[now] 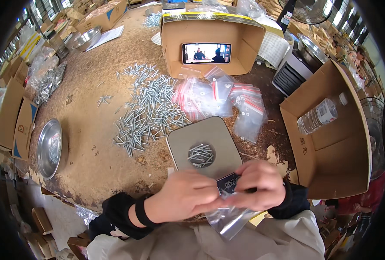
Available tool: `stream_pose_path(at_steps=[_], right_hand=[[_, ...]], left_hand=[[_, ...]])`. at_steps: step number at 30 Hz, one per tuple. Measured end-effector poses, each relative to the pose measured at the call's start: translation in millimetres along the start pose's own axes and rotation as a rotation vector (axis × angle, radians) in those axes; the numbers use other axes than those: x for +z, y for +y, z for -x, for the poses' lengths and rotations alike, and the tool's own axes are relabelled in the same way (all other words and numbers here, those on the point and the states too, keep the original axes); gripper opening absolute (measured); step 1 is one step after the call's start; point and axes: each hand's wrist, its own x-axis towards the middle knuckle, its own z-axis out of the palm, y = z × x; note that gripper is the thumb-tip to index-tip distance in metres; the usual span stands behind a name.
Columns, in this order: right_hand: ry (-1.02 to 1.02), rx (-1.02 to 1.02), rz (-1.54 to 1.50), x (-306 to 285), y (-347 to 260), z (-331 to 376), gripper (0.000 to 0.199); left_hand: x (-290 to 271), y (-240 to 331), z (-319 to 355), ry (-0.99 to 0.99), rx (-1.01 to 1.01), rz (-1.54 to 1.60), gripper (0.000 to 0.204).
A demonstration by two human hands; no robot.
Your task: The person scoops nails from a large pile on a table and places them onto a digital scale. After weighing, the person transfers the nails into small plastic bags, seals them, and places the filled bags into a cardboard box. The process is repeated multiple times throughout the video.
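My left hand (183, 199) and my right hand (259, 184) meet in front of my body, both pinching the top of a small clear plastic bag (231, 219) that hangs down with screws inside. Just beyond my hands stands a small grey scale (181, 143) with a little round dish of screws (201, 155) on its platform. Further out a large loose pile of silver screws (147, 110) spreads over the worn brown table (88, 130). A heap of empty clear zip bags with red strips (220, 97) lies to the right of the pile.
An open cardboard box (209, 39) on its side holds a phone (206, 53) showing a video. A bigger box (331, 134) at right holds a water bottle (320, 115). Metal bowls (49, 147) sit at the left edge and far left. A black appliance (294, 69) stands at the back right.
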Motion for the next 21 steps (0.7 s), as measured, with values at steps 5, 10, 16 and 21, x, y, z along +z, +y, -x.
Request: stream_pose_path(at_steps=[5, 10, 16, 21], right_hand=[[-0.1, -0.005, -0.011, 2, -2, 4, 0.014], [-0.094, 0.079, 0.116, 6, -9, 4, 0.012], [-0.266, 0.132, -0.24, 6, -16, 4, 0.008], [-0.143, 0.156, -0.223, 14, -16, 7, 0.008]], left_hand=[[16, 6, 8, -0.001, -0.088, 0.348, 0.02], [10, 13, 2, -0.025, -0.366, 0.665, 0.014], [5, -6, 4, -0.113, -0.354, 0.736, 0.007], [3, 13, -4, 0.144, -0.619, 1.297, 0.023]])
